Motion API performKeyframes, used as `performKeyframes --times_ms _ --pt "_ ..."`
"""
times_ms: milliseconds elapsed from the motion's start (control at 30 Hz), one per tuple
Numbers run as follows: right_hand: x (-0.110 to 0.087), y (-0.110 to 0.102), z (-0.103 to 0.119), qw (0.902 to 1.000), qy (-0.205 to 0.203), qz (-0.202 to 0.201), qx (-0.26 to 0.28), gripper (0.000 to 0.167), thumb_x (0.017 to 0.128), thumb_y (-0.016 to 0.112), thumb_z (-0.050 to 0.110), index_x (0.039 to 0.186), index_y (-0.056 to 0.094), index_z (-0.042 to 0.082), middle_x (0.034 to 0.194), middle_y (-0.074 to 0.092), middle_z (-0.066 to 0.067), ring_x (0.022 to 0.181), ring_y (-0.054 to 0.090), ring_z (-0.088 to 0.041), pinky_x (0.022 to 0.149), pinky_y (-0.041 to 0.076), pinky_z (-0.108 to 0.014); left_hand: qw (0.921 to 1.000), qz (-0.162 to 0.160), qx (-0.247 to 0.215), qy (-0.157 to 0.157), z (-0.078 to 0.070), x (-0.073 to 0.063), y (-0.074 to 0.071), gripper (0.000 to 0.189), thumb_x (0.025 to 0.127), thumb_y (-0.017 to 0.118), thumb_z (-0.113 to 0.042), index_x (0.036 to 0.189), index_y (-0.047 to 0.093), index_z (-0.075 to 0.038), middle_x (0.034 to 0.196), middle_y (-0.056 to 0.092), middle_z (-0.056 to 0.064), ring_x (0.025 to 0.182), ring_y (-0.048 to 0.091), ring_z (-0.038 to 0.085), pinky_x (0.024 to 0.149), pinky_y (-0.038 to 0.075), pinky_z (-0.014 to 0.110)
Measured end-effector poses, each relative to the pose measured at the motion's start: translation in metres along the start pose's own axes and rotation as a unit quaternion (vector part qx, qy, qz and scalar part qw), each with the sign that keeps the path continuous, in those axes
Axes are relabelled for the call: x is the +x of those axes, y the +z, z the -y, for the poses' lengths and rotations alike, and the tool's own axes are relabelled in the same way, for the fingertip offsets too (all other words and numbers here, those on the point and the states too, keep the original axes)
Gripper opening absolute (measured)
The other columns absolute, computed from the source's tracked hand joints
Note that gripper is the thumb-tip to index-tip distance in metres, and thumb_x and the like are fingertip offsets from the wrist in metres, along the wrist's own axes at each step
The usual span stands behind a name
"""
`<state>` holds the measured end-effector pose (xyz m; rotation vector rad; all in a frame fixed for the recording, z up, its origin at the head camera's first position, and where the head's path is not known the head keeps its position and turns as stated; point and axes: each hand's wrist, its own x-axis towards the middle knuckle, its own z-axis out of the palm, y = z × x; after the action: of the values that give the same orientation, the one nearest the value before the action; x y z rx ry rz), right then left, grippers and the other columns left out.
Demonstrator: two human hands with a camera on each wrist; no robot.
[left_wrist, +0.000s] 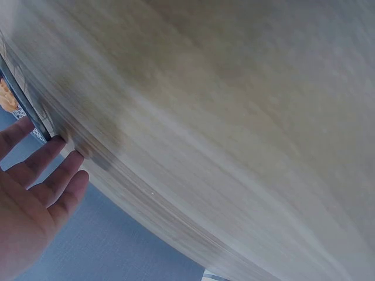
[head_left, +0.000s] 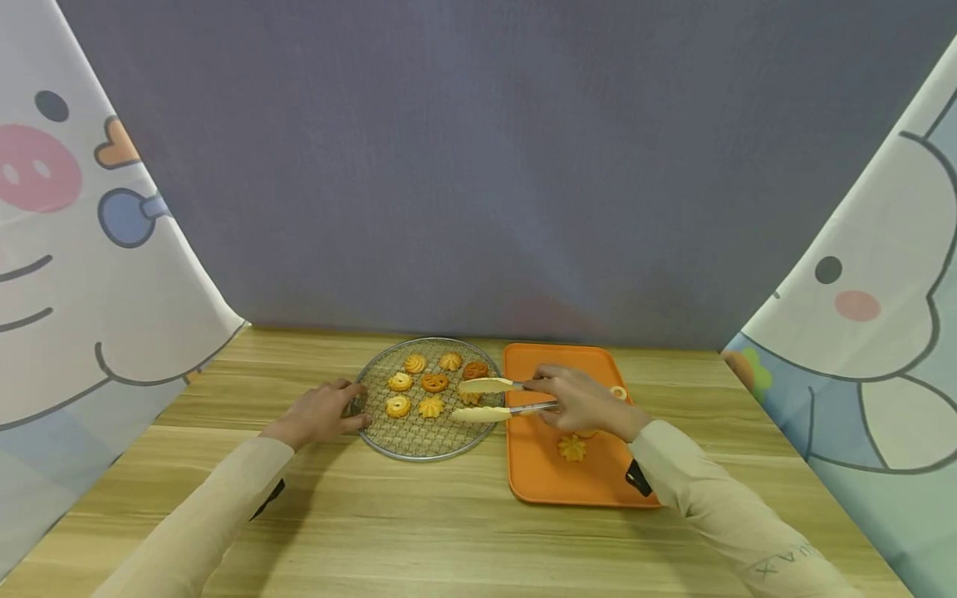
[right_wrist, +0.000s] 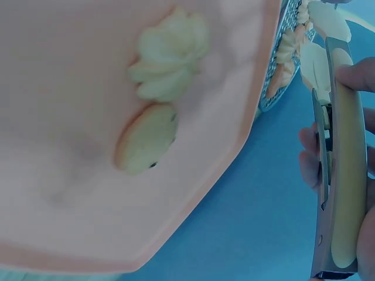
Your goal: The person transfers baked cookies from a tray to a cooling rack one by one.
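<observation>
My right hand (head_left: 579, 400) grips a pair of tongs (head_left: 482, 414) with cream tips and metal arms. The tongs' tips are spread on either side of a star-shaped cookie (head_left: 469, 398) on the round wire-mesh tray (head_left: 407, 444). Several other cookies sit on the mesh, including a swirled cookie (head_left: 415, 363) and a brown pretzel-like cookie (head_left: 434, 382). My left hand (head_left: 317, 413) rests at the left of the mesh tray, its fairly straight fingers right at the metal rim. In the left wrist view, those fingertips (left_wrist: 57, 140) show along the rim.
Right of the mesh tray lies an orange rectangular tray (head_left: 549, 486), partly under my right forearm. It bears a star-shaped cookie (head_left: 572, 448), a rounded cookie (right_wrist: 146, 139) and a small pale ring (head_left: 617, 392). A grey fabric panel (head_left: 478, 208) stands behind the wooden table (head_left: 389, 531).
</observation>
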<state>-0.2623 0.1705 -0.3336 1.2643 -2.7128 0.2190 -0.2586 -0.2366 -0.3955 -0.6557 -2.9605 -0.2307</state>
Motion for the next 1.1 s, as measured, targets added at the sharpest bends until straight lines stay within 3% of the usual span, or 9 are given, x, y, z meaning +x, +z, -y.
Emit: performKeyframes --times_ms 400,700,933,1100 --pt "-0.039 -0.009 -0.016 0.9992 0.036 -0.005 0.017 0.042 0.079 0.069 0.016 0.117 0.061 0.003 0.101 0.059 -0.005 0.074 0.054 -0.013 0.057 0.042 -0.020 1.0000 0.000 0.006 -0.001 0.000 0.001 -0.001 0.051 0.084 0.061 -0.042 0.120 0.055 -0.006 0.115 0.057 0.023 0.096 0.058 0.042 0.080 0.048 0.057" --pt "-0.067 -0.013 -0.033 0.9991 0.027 -0.028 0.020 0.038 0.077 0.070 0.011 0.113 0.063 0.000 0.096 0.059 -0.006 0.065 0.046 -0.008 0.053 0.037 -0.016 0.9999 0.007 0.005 -0.006 0.000 0.001 -0.001 0.052 0.084 0.061 -0.043 0.120 0.055 -0.007 0.116 0.056 0.023 0.097 0.057 0.042 0.081 0.047 0.058" --pt "-0.089 -0.016 -0.043 0.9984 0.041 -0.031 0.023 0.040 0.077 0.069 0.008 0.115 0.062 0.000 0.096 0.059 -0.006 0.062 0.041 -0.004 0.050 0.033 -0.015 1.0000 0.006 0.004 -0.005 -0.001 0.001 -0.001 0.052 0.084 0.061 -0.043 0.120 0.055 -0.007 0.116 0.056 0.023 0.097 0.057 0.043 0.081 0.047 0.058" --pt "-0.101 -0.018 -0.048 0.9974 0.045 -0.055 0.015 0.038 0.074 0.071 0.006 0.110 0.065 0.000 0.092 0.058 0.000 0.059 0.038 -0.001 0.049 0.031 -0.014 1.0000 0.001 0.004 -0.001 -0.001 0.000 -0.001 0.051 0.084 0.061 -0.042 0.120 0.055 -0.006 0.116 0.056 0.024 0.097 0.057 0.043 0.081 0.047 0.058"
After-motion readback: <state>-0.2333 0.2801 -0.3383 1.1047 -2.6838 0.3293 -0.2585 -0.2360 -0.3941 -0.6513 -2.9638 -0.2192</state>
